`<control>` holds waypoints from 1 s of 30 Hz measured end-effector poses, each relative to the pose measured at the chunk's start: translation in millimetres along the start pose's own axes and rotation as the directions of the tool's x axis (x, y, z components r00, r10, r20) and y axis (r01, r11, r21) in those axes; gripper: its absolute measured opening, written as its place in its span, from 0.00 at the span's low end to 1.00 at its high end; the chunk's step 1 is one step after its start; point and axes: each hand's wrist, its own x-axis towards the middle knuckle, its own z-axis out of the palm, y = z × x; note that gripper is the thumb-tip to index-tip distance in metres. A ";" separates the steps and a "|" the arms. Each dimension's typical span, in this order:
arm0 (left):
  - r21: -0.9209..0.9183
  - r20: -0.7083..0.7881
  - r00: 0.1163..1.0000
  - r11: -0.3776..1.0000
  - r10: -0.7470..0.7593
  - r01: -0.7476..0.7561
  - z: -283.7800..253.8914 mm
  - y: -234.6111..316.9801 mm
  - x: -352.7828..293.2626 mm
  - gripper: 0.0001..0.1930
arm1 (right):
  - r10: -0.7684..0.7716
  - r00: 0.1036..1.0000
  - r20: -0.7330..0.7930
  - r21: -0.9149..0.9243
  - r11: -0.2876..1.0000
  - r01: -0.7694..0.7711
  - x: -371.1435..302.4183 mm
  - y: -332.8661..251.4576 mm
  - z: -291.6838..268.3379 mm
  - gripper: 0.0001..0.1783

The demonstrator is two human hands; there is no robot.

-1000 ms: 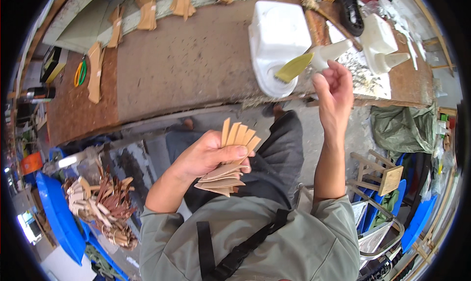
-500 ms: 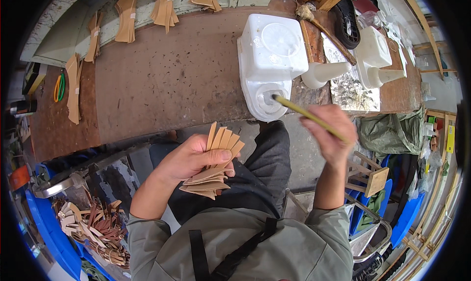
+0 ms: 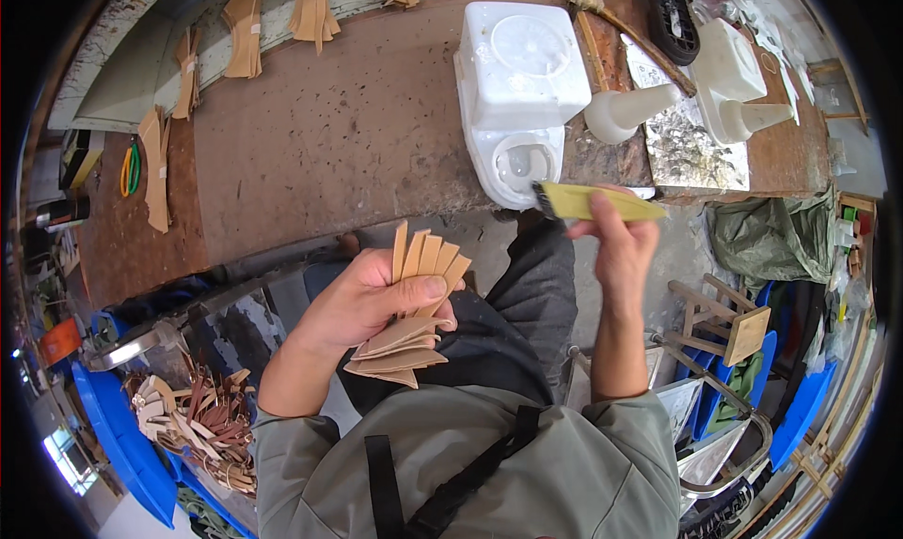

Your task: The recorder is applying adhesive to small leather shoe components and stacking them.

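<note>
My left hand pinches a fanned bundle of thin tan strips, which look like leather, with the thumb across them. Their narrow ends spread above the thumb and wider ends show below it. In my right hand is a flat brush with a yellow-green handle and dark bristles. The bristles lie just beside the rim of the round well of a white plastic dispenser at the bench's front edge. The well holds something whitish.
Along the back and left of the brown bench lie several tan bundles. Right of the dispenser stand a white cone-shaped nozzle, a second white container and a black shoe sole. Strap-like scraps pile up at lower left.
The brush has turned from its narrow edge to its broad face, and its bristles have shifted from over the well to the rim's right. My left hand keeps its grip; the view has shifted slightly.
</note>
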 end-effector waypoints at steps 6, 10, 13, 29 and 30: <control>0.028 -0.039 0.999 1.000 0.003 -0.002 19.1 4.9 -2.7 0.14 | -0.549 0.723 0.419 -0.482 0.540 0.689 -14.6 -28.7 4.9 0.12; 0.078 -0.046 0.998 0.996 0.047 -0.043 28.7 6.0 -7.8 0.14 | -0.445 0.770 0.457 -0.518 0.571 0.637 -25.5 -36.7 -14.5 0.10; 0.108 -0.053 0.997 0.993 0.048 -0.042 37.2 5.9 -10.0 0.14 | -0.290 0.940 0.182 -0.166 0.933 0.320 -50.9 -58.6 -14.2 0.09; 0.157 -0.078 0.996 0.987 0.047 -0.034 54.6 9.9 -12.4 0.14 | -0.572 0.652 0.497 -0.098 0.710 0.697 -41.8 -70.5 24.9 0.08; 0.175 -0.089 0.995 0.984 0.047 -0.031 55.0 9.6 -12.7 0.14 | -0.639 0.643 0.424 -0.082 0.679 0.729 -38.8 -63.6 26.3 0.07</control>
